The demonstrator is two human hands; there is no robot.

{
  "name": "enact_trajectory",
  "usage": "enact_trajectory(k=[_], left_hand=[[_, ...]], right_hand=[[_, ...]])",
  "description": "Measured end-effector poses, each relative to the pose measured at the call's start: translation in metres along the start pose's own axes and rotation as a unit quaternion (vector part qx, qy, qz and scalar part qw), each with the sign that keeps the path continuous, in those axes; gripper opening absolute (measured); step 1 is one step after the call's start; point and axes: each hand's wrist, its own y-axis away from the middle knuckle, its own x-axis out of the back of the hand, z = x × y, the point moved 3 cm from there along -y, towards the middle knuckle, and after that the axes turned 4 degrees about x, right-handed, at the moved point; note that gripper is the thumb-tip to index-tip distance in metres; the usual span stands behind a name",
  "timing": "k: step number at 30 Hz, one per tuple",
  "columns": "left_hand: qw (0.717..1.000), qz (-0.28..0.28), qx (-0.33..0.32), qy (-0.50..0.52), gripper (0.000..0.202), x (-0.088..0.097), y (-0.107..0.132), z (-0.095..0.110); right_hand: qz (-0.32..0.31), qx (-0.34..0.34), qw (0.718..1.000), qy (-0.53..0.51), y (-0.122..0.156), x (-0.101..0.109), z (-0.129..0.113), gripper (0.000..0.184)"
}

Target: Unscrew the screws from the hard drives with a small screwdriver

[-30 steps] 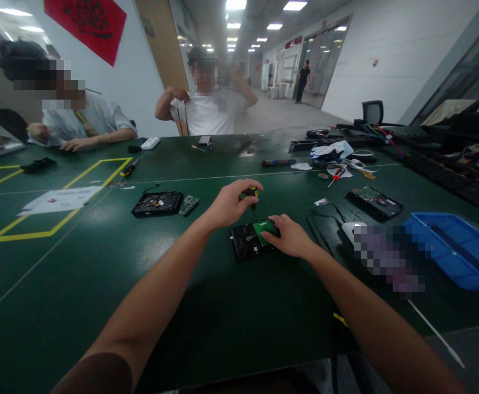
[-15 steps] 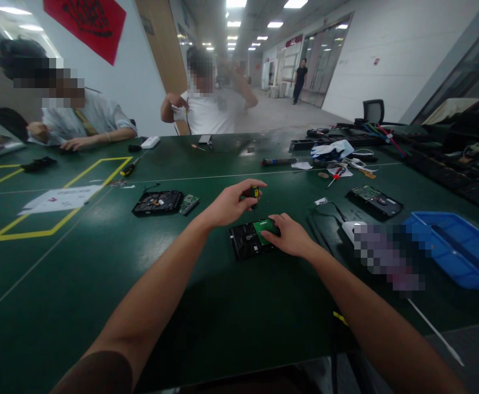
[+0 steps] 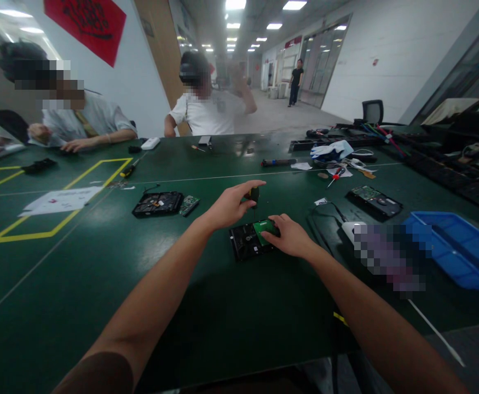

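A black hard drive point(image 3: 245, 242) lies on the green table in front of me, a green circuit board point(image 3: 263, 227) on its right half. My left hand point(image 3: 233, 205) grips a small screwdriver point(image 3: 254, 195) by its dark and yellow handle. The screwdriver stands upright, its shaft pointing down at the drive's far edge; the tip's exact contact is too small to tell. My right hand point(image 3: 288, 234) is closed around the right end of the drive, thumb on the green board and fingers over the far edge.
Left stand another opened drive point(image 3: 157, 203) and a loose circuit board point(image 3: 189, 205). To the right are a third drive point(image 3: 374, 201), a blue tray point(image 3: 456, 246), a partly blurred phone-like device with a cable, and a red screwdriver point(image 3: 338, 174). Co-workers sit across the table.
The screwdriver handle has turned in my left hand, its yellow mark now mostly out of sight. My right hand and the drive stay put. A person across has lowered an arm.
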Motion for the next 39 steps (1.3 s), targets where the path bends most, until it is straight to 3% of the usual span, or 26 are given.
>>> enact_trajectory(k=[6,13,17,39], left_hand=[[0.999,0.036,0.005,-0.029,0.048,-0.0015,-0.0014,-0.0002],[1.000,0.016,0.014,-0.008,0.065,-0.0065,0.0000,-0.0038],[0.999,0.033,0.013,-0.027,0.066,-0.0075,-0.0002,-0.0015],[1.000,0.003,0.014,-0.009,0.070,-0.0055,0.0004,-0.0019]], right_hand=[[0.001,0.002,1.000,-0.008,0.0002,-0.0008,0.0010,0.057],[0.001,0.002,1.000,0.002,0.0001,-0.0011,0.0019,0.059],[-0.001,0.003,1.000,0.008,0.0002,-0.0013,0.0013,0.058],[0.003,0.003,1.000,0.005,0.0001,-0.0013,0.0015,0.059]])
